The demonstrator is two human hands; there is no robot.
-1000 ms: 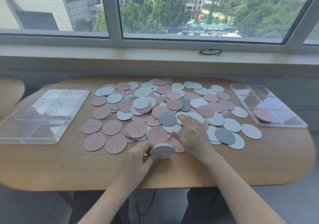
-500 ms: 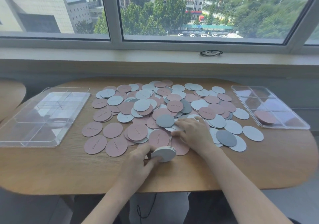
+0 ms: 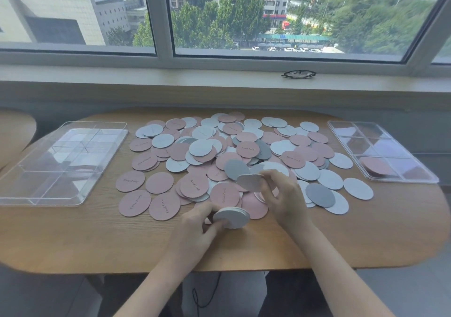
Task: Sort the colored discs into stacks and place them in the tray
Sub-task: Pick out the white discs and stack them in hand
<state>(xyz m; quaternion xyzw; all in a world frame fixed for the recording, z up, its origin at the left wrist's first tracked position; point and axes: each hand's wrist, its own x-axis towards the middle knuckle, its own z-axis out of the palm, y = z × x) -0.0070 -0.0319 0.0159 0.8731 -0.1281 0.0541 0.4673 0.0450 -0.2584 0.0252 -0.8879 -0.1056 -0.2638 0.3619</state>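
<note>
early days: left hand [image 3: 195,228] grips white stack [image 3: 231,217], right hand [image 3: 280,194] pinches another white disc [image 3: 250,182]; most discs [image 3: 246,145] unsorted mid-tabletop, right-edge tray [image 3: 346,131] w/ pink only.

Most discs [image 3: 246,143] in the heap lie under others, so only slivers show. The script on the pink ones is too small to read. The right hand [image 3: 283,199] covers discs beneath it. The left tray [image 3: 31,200] runs off the left edge. The dark item on the far sill [image 3: 299,73] is blurred.
</note>
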